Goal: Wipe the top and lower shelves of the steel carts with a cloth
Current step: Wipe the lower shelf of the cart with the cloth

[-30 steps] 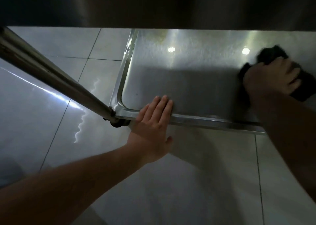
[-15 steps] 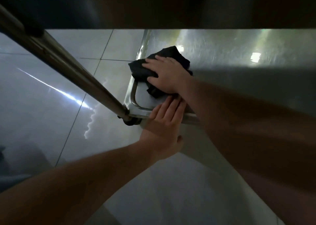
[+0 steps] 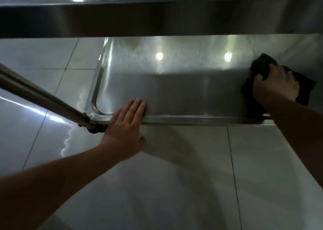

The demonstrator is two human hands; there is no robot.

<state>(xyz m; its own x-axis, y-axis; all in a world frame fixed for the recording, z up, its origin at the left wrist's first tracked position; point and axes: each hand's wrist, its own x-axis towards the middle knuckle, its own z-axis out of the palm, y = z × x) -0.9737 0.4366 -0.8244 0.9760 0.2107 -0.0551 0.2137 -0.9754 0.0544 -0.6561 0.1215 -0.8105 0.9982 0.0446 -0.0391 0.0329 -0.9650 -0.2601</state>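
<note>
The steel cart's lower shelf (image 3: 174,89) fills the middle of the head view, shiny with two light reflections. Its top shelf (image 3: 157,19) runs across the upper part of the frame. My right hand (image 3: 276,86) presses a black cloth (image 3: 305,88) flat on the lower shelf at its right side, fingers curled into the cloth. My left hand (image 3: 125,124) lies flat with fingers together over the shelf's front rim, near the front left corner, holding nothing.
A round steel cart leg (image 3: 40,96) slants from the left edge down to the shelf's front left corner, with a dark caster (image 3: 95,129) under it. Glossy pale floor tiles (image 3: 174,177) surround the cart.
My right hand has swept the cloth from the shelf's left front corner across to its right side. My left hand stays on the front rim.
</note>
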